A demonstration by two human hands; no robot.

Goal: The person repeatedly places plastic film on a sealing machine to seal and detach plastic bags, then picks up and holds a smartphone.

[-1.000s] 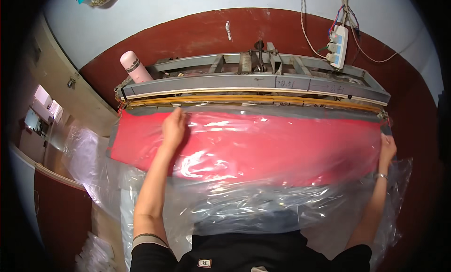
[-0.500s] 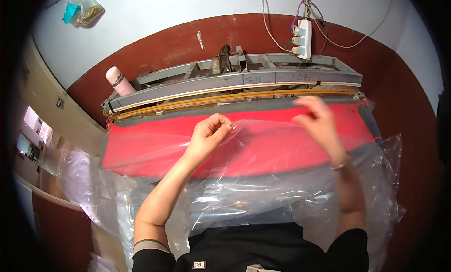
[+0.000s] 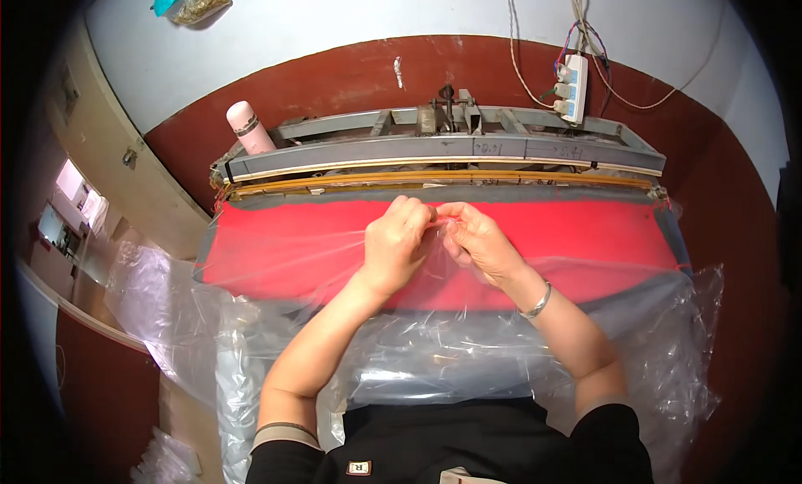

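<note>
A sheet of clear plastic film (image 3: 443,342) spreads over the near side of a long bench and hangs toward me. My left hand (image 3: 397,240) pinches its gathered edge over the middle of a red cloth-like surface (image 3: 551,233) with grey borders. Close against it, my right hand (image 3: 483,242) has its fingers closed on the same film, the fingertips of both hands almost touching. Taut creases in the film run leftward from my left hand. The exact bit of film between the fingertips is partly hidden.
Behind the red surface lies a grey metal frame (image 3: 317,160) with an orange-yellow strip (image 3: 518,180) along it. A pink bottle (image 3: 251,129) stands at its left end. A white power strip (image 3: 575,90) with cords hangs on the wall. At left is a door (image 3: 134,133).
My right hand has moved left and down from over the far right side, closing on the film beside my left hand. The whole view has shifted slightly.
</note>
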